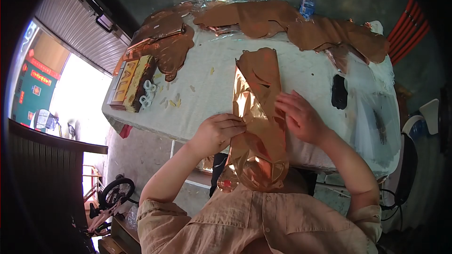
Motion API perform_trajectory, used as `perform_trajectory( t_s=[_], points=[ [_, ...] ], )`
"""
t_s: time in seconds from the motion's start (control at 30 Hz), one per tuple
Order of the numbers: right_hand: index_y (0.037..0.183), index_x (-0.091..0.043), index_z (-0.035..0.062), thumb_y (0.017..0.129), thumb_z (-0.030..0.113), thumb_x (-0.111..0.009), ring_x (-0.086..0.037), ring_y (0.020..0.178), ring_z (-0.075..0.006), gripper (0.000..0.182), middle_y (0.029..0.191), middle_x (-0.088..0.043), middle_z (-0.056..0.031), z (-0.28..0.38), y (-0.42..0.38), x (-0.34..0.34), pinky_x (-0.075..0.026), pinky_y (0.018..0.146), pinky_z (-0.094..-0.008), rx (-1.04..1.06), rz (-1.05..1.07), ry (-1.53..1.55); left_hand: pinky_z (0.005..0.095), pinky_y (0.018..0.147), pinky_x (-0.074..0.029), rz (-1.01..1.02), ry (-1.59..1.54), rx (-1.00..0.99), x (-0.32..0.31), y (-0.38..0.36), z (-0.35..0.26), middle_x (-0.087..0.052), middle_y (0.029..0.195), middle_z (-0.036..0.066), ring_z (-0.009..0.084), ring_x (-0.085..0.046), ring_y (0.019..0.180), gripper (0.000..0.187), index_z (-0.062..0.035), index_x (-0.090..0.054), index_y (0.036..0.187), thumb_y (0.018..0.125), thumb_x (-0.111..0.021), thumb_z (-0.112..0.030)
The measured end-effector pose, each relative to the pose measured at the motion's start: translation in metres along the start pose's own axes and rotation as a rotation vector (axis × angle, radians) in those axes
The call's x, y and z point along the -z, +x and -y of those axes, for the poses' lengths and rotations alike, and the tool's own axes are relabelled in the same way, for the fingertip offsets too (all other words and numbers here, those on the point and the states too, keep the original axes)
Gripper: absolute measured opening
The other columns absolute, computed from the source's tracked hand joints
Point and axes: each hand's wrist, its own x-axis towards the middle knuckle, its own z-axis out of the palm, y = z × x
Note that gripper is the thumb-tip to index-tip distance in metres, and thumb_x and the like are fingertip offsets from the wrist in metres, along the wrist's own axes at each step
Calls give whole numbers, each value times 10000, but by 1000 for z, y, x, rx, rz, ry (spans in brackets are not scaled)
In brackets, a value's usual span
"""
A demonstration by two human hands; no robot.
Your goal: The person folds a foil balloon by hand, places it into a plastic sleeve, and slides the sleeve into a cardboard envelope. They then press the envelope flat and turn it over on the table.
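A long strip of shiny copper-coloured foil (258,113) runs from the table top down over its near edge to my chest. My left hand (217,130) pinches the foil's left edge at the table's rim, fingers closed on it. My right hand (299,115) rests flat on the foil's right side, fingers spread and pressing it against the table. The foil's lower end (258,169) is crumpled and hangs below the table edge.
The white-covered table (212,66) carries more copper foil sheets (282,21) along its far edge, a stack of gold-lettered packs (132,82) at left, small white rings (149,93), a water bottle (307,1) and a black object (339,91). A chair (409,155) stands at right.
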Motion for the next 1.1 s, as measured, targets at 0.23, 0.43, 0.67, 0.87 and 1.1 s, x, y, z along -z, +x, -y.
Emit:
perform_trajectory(
  t_s=[0.23, 0.43, 0.67, 0.87, 1.1],
  points=[
    [1184, -615, 78, 689, 8, -618, -530, 1140, -300, 501, 1238, -539, -111, 31, 2, 5, -435, 972, -416, 229, 18, -87, 359, 849, -527, -60, -124, 103, -3, 3, 1, -697, 982, 86, 261, -650, 968, 289, -43, -705, 965, 715, -586, 42],
    [977, -682, 79, 728, 104, -642, -599, 935, -253, 254, 997, -630, -73, 25, 12, 5, -466, 843, -367, 167, 148, 77, 333, 835, -513, 1, -178, 227, 9, 11, 2, -698, 969, 91, 245, -647, 947, 247, -22, -696, 985, 767, -604, 46],
    [955, -662, 11, 823, 233, -635, -639, 762, -180, 260, 869, -678, -94, -5, 39, -3, -504, 675, -329, -700, 133, 665, 257, 646, -486, 295, -809, 813, 9, 41, 49, -667, 736, 22, 75, -599, 691, 98, -3, -701, 877, 862, -630, -69],
    [904, -627, -9, 863, 239, -634, -624, 546, -179, 251, 750, -629, -89, -20, 60, -2, -509, 398, -302, -1006, 288, 861, 233, 583, -447, 553, -767, 1029, 14, 73, 68, -661, 742, 3, 74, -563, 617, 86, -44, -703, 882, 857, -676, -122],
    [900, -615, -72, 848, 138, -586, -622, 544, -209, 218, 719, -613, -112, -18, 72, 2, -523, 412, -329, -999, 322, 757, 198, 508, -393, 437, -897, 1094, 4, 63, 78, -653, 765, 3, 48, -524, 591, 108, -62, -661, 913, 840, -700, -131]
  ],
)
